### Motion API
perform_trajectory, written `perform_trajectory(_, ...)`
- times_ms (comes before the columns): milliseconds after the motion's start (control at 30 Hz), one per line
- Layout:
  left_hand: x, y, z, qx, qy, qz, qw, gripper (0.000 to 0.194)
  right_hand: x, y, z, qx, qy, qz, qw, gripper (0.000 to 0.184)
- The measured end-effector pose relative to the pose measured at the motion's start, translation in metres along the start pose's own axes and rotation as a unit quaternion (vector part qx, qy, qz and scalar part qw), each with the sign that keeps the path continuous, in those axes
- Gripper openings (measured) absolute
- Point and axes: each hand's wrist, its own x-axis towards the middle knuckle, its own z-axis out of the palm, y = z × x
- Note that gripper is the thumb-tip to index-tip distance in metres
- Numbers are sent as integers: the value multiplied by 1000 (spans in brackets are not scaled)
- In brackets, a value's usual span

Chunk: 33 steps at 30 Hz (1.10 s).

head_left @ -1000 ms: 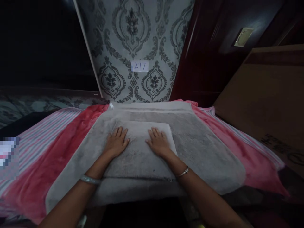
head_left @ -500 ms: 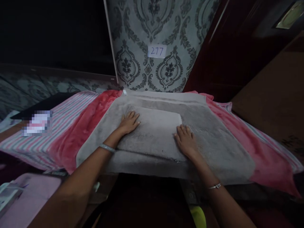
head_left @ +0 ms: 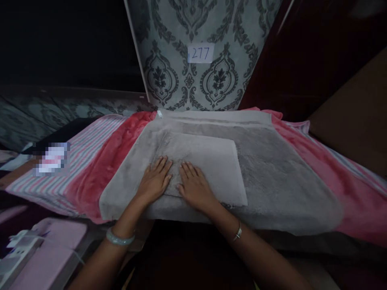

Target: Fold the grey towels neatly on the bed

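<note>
A folded grey towel (head_left: 216, 161) lies on a larger grey towel (head_left: 281, 177), which is spread over the table. My left hand (head_left: 155, 179) rests flat on the folded towel's left part, fingers stretched forward. Close beside it, my right hand (head_left: 195, 185) presses down palm-first near the front middle, its fingers out and its thumb toward the left hand. Neither hand grips anything. A bangle circles my left wrist and a thin bracelet my right.
Under the grey towel are a red cloth (head_left: 90, 173) and a striped cloth (head_left: 57, 177). Behind stands a patterned wall with a paper marked 277 (head_left: 200, 52). A dark screen (head_left: 69, 48) is at the left. Lower left sit a pink seat (head_left: 51, 253) and a white power strip (head_left: 18, 262).
My right hand has moved left from the folded towel's right edge to beside my left hand. The left hand has come nearer to me. The view has shifted slightly.
</note>
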Motion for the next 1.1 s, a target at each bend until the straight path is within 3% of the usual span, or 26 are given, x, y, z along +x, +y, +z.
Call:
perform_trajectory(200, 0, -2, -2, -12, -2, 2, 1000, 57, -64, 60, 8, -57, 81, 128, 987, 63)
perform_trajectory(367, -1, -4, 1, -12, 13, 5, 1000, 56, -108, 84, 24, -77, 171, 167, 968, 63)
perform_trajectory(533, -1, -5, 4, -16, 30, 10, 999, 56, -115, 100, 14, -48, 145, 175, 973, 60)
perform_trajectory(667, 0, -4, 1, -19, 22, -2, 1000, 56, -83, 103, -28, -26, 88, 145, 985, 57)
perform_trajectory(833, 0, -6, -1, -19, 21, -6, 1000, 56, 16, 74, -69, -7, 49, 74, 996, 62)
perform_trajectory(967, 2, -11, 2, -7, 44, 10, 999, 57, 94, 65, -65, -2, 51, 74, 996, 62)
perform_trajectory(1100, 3, -17, 7, 6, 52, 14, 999, 58, 119, 85, -49, -1, 71, 112, 991, 57)
